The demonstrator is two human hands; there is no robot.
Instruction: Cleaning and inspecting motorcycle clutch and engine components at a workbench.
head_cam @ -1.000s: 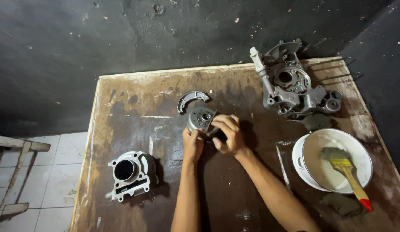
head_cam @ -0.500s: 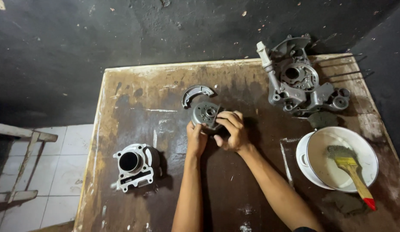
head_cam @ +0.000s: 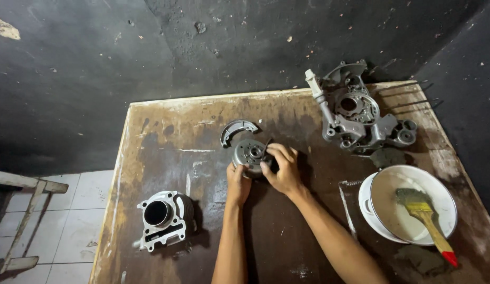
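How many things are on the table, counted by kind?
Metal engine parts: 4 (round part held by both hands, curved piece, cylinder, large casing)
Bowls: 1
Brushes: 1
Rags: 2
Total: 8

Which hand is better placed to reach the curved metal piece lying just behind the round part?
Left, probably. The left hand holds the round metal part on the side nearer the curved metal piece; the right hand is farther right, fingers over the part.
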